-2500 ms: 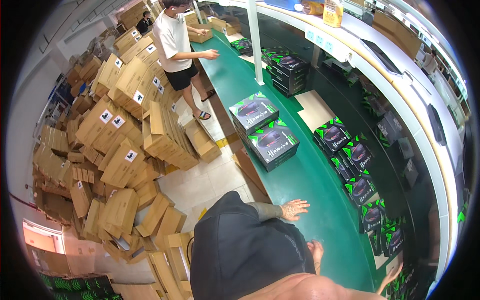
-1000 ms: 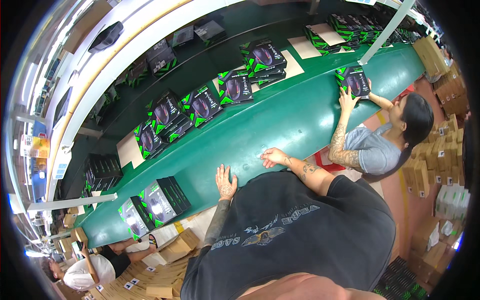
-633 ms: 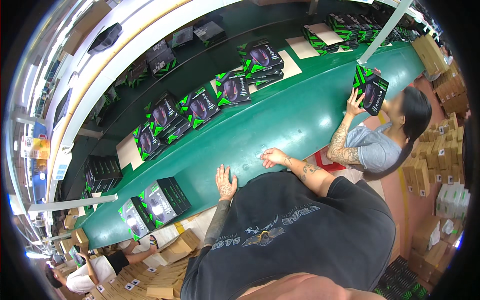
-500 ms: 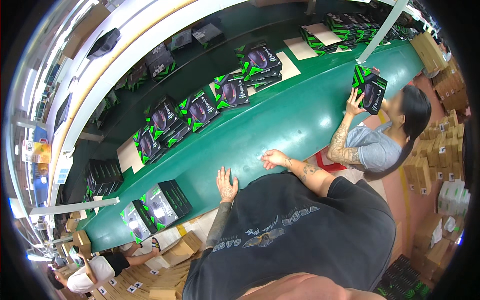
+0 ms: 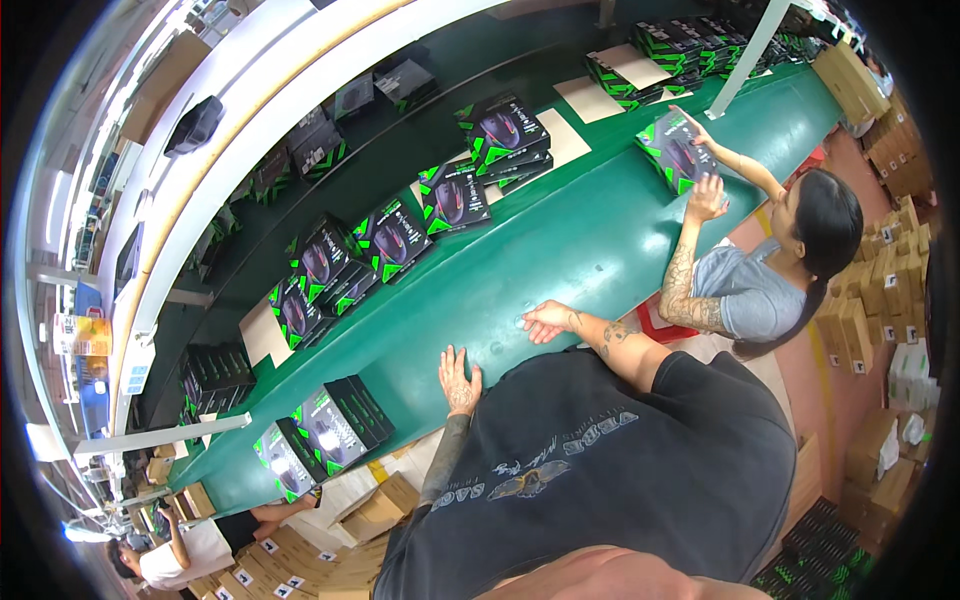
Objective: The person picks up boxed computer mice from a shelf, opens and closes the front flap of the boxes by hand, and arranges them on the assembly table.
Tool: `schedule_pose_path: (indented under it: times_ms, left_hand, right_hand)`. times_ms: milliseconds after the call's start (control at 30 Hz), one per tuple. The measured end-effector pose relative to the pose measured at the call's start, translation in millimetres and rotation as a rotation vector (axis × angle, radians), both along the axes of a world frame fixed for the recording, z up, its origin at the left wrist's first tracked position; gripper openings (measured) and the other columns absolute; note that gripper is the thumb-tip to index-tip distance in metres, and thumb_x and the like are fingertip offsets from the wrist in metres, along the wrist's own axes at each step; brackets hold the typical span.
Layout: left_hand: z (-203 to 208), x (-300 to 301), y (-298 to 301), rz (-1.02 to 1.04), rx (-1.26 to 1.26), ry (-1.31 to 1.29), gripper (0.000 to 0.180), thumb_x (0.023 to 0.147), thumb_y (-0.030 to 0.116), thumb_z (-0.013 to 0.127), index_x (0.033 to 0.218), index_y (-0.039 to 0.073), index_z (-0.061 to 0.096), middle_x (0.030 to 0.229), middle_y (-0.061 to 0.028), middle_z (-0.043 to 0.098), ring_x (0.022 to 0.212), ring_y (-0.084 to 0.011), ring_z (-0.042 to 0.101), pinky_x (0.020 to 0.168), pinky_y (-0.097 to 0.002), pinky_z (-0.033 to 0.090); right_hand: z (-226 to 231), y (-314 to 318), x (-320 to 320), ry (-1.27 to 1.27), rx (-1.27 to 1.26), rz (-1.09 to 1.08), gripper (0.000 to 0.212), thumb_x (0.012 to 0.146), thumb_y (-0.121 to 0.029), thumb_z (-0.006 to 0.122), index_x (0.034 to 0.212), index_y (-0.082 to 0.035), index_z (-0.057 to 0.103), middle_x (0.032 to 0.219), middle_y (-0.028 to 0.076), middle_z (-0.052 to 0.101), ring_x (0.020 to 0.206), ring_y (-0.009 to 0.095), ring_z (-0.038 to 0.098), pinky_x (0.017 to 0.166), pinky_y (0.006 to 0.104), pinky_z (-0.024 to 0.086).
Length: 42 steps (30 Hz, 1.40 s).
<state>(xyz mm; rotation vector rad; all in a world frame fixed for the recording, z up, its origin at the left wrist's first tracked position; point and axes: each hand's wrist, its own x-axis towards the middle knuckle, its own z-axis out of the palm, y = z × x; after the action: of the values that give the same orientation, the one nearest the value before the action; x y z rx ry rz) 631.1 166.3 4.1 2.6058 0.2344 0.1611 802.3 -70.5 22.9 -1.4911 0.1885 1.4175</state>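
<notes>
My left hand (image 5: pixel 460 382) rests on the near edge of the green worktable (image 5: pixel 480 325), fingers spread and holding nothing. To its right, my right hand (image 5: pixel 547 321) lies over the tabletop close to my body; its fingers are loosely bent, apart, with nothing visible between them. Across the table from my hands is a row of black and green computer mouse boxes (image 5: pixel 393 238), some of them stacked. Farther left on the table, near its front edge, stand more mouse boxes (image 5: pixel 338 425) in a tight group.
At the right a co-worker (image 5: pixel 765 270) holds a mouse box (image 5: pixel 676 150) over the table. More boxes lie on a dark belt (image 5: pixel 400 130) behind. A metal post (image 5: pixel 748 60) rises at the far right. Brown cartons (image 5: pixel 855 335) fill the floor on the right. Another person (image 5: pixel 185 550) is at lower left.
The co-worker's box has moved left and tipped down toward the table. The view has shifted slightly. My hands have stayed in nearly the same place, the right one's fingers loosening a little.
</notes>
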Motion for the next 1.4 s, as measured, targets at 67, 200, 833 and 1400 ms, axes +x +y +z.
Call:
schedule_pose_path:
  times_ms: [67, 200, 833, 1400]
  left_hand:
    - [3, 0, -3, 0.018, -0.004, -0.005, 0.048, 0.079, 0.025, 0.054, 0.123, 0.008, 0.046, 0.139, -0.0142, 0.029, 0.13, -0.0308, 0.023, 0.105, -0.0448, 0.016]
    - [80, 31, -20, 0.105, -0.747, 0.261, 0.048, 0.077, 0.023, 0.06, 0.119, 0.003, 0.048, 0.127, -0.019, 0.044, 0.117, -0.0326, 0.044, 0.094, -0.039, 0.037]
    - [395, 40, -77, -1.342, -1.408, -1.187, 0.01, 0.08, 0.003, 0.056, 0.078, 0.002, 0.065, 0.082, -0.0109, 0.064, 0.073, -0.0201, 0.061, 0.061, -0.0265, 0.05]
    - [235, -226, 240, 1.154, -0.177, -0.445, 0.038, 0.079, 0.024, 0.065, 0.108, 0.002, 0.056, 0.108, -0.0105, 0.056, 0.095, -0.0183, 0.054, 0.084, -0.0291, 0.043]
  right_hand:
    - [1, -1, 2, -0.016, 0.024, 0.003, 0.035, 0.087, -0.035, 0.05, 0.097, -0.002, 0.057, 0.081, 0.013, 0.065, 0.066, 0.019, 0.065, 0.056, 0.0296, 0.053]
    - [1, 1, 1, -0.03, 0.02, 0.033, 0.036, 0.088, -0.036, 0.049, 0.097, -0.003, 0.057, 0.081, 0.013, 0.065, 0.066, 0.019, 0.065, 0.057, 0.0305, 0.053]
    - [-3, -29, -7, -0.07, 0.034, -0.083, 0.034, 0.089, -0.034, 0.048, 0.097, -0.002, 0.057, 0.08, 0.01, 0.065, 0.066, 0.016, 0.064, 0.058, 0.0257, 0.053]
    - [12, 49, -30, -0.338, -0.057, 0.418, 0.018, 0.086, -0.02, 0.053, 0.096, -0.007, 0.059, 0.08, 0.006, 0.064, 0.067, 0.011, 0.06, 0.058, 0.0227, 0.047]
